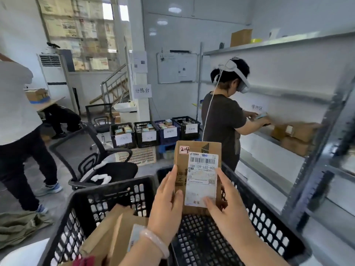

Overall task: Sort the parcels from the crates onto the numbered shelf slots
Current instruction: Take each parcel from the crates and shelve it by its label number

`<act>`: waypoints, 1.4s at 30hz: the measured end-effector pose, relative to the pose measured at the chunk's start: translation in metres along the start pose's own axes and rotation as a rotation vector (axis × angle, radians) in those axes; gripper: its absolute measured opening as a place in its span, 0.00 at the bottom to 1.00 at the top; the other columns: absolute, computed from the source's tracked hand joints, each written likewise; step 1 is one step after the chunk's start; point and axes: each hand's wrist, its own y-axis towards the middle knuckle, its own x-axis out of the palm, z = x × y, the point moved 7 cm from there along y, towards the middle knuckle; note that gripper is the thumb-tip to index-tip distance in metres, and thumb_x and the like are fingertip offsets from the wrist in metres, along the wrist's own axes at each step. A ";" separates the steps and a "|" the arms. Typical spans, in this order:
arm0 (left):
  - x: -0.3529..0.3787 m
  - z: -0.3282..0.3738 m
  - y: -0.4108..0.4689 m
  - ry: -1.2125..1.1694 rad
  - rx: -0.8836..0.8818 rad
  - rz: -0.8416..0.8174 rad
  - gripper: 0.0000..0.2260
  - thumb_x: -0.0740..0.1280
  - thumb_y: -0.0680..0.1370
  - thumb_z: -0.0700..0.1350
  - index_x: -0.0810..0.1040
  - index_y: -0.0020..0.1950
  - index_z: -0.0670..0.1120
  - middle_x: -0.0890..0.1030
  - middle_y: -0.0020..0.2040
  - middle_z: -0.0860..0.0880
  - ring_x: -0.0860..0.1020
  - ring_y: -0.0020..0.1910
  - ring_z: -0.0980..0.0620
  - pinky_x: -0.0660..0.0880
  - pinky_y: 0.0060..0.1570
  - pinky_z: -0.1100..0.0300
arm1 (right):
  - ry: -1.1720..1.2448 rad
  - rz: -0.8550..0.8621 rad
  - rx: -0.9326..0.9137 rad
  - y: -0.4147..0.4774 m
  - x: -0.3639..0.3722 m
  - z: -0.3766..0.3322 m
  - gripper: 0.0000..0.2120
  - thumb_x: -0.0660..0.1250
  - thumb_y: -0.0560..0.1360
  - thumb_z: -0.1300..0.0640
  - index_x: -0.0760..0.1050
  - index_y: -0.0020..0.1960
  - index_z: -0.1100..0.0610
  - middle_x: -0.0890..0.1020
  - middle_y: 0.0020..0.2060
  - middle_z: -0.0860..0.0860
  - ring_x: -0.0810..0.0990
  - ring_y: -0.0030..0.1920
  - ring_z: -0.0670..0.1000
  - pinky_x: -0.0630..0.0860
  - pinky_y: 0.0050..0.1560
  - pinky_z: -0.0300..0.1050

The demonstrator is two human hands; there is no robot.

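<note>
Left hand (166, 206) and right hand (229, 210) grasp the parcel (194, 148) by its lower sides.
Stiff cardboard, seemingly light; the edges suit gripping; rear fingers hidden.

Left hand (167, 205): bare from fingertips to wrist.
Bangle (156, 243): worn on the left wrist; a smooth rounded band, pale pinkish-white, glossy and slightly translucent.
Left forearm (137, 255): bare as far as the lower frame edge.
Right hand (229, 210): bare; thumbnail plain and pale.
Right forearm (256, 246): bare from wrist to lower frame edge.
</note>
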 end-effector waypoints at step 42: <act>0.690 0.603 -0.378 -0.714 0.830 -0.816 0.33 0.64 0.73 0.65 0.54 0.75 0.67 0.67 0.74 0.50 0.67 0.67 0.53 0.68 0.68 0.53 | -1.460 0.642 0.763 -0.481 -0.792 0.032 0.32 0.56 0.74 0.36 0.53 0.76 0.38 0.59 0.76 0.43 0.57 0.75 0.48 0.46 0.72 0.46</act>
